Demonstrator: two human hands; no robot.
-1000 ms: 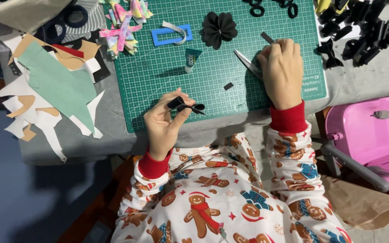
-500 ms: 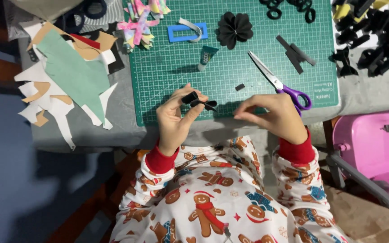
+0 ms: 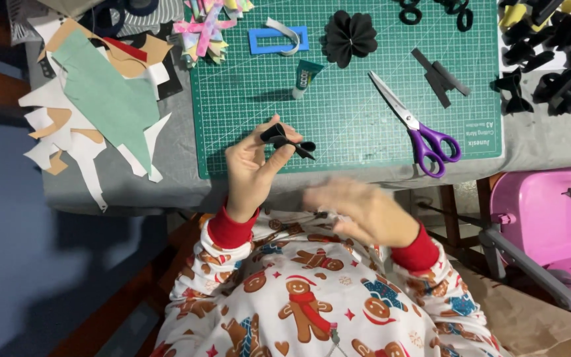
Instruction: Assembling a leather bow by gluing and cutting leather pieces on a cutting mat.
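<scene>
1. The left hand [image 3: 252,168] pinches a small black paper bow [image 3: 288,140] between thumb and fingertips, raised over the near edge of the green cutting mat [image 3: 365,125].
2. The right hand [image 3: 361,213] is blurred, empty, fingers loosely spread, below and to the right of the bow, above the lap.
3. Purple-handled scissors [image 3: 418,129] lie on the mat, well right of the pinch.
4. A small glue tube [image 3: 305,78] stands just beyond the bow.
5. A black paper rosette [image 3: 350,38] lies farther beyond.

home craft table | green cutting mat [image 3: 365,125] | scissors [image 3: 418,129] | paper scraps [image 3: 100,106]
</scene>
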